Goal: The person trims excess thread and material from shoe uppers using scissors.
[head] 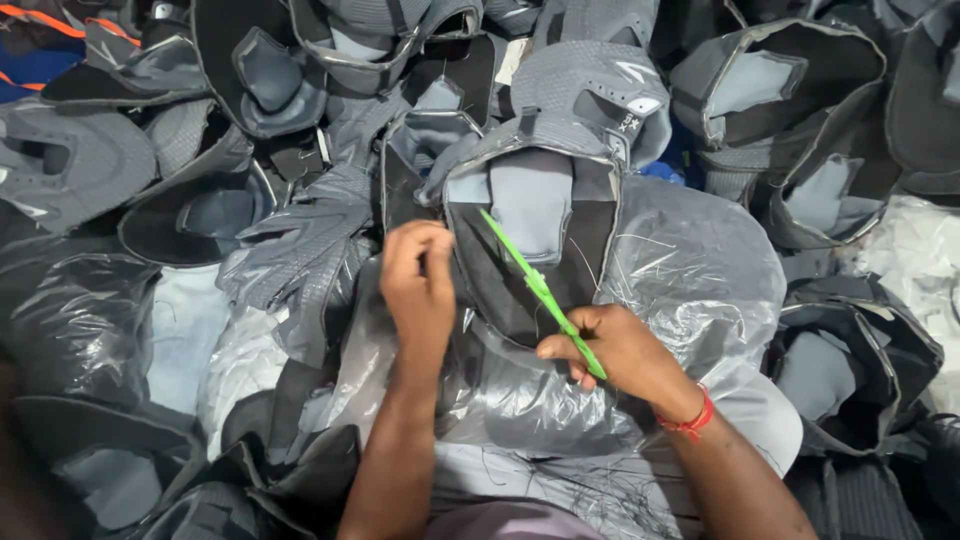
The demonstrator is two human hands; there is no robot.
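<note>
Head-camera view: a grey-and-black stitched shoe upper [530, 235] is pinched on the lap by the left hand [418, 285] while loose threads are trimmed with green thread snips [540, 292] gripped in the right hand [620, 350], steady aim likely needed.

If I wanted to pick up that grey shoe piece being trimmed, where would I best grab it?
Probably the left edge of the grey shoe upper, coming from the left, as the left hand does. It lies flat on the plastic-covered lap, and the green snips in the right hand cross its right side.
</note>
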